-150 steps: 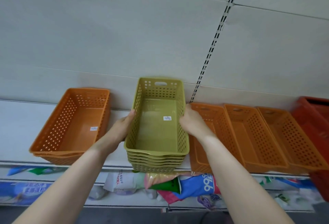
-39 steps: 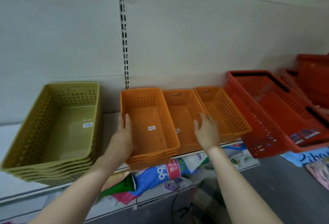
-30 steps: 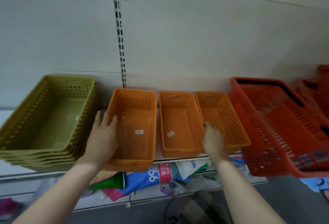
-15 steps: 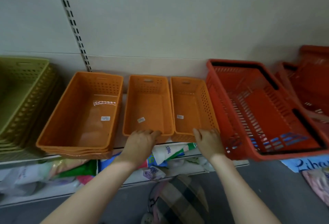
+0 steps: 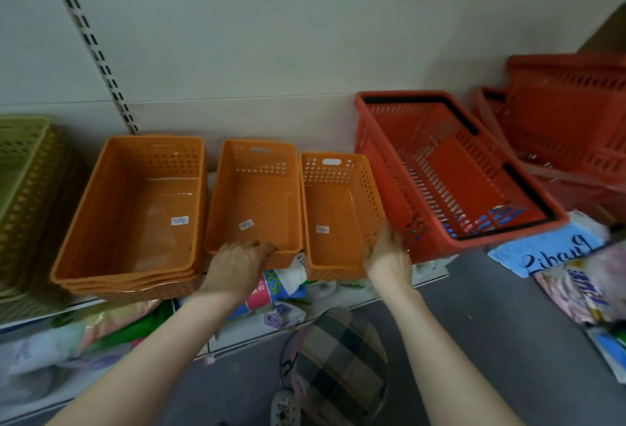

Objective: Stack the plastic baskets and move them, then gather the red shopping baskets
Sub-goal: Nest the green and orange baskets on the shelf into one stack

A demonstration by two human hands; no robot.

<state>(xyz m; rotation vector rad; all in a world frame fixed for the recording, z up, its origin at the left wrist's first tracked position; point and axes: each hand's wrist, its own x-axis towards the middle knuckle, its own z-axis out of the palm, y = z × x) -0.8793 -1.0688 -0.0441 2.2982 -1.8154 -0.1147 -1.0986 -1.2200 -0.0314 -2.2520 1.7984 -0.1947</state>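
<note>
Crowding red basket point(image 5: 450, 168) beside hand point(image 5: 389, 256)

Views: one only, a head-worn wide-angle camera; nothing is shared with a second view.
Facing: forward and down at a shelf point(image 5: 437, 277) against a pale wall point(image 5: 305, 36).
Nearness: close, both forearms reaching in from the near edge.
Distortion: straight lines bow toward the frame's sides.

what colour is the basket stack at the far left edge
Olive green, seen partly cut off in the head view.
</note>
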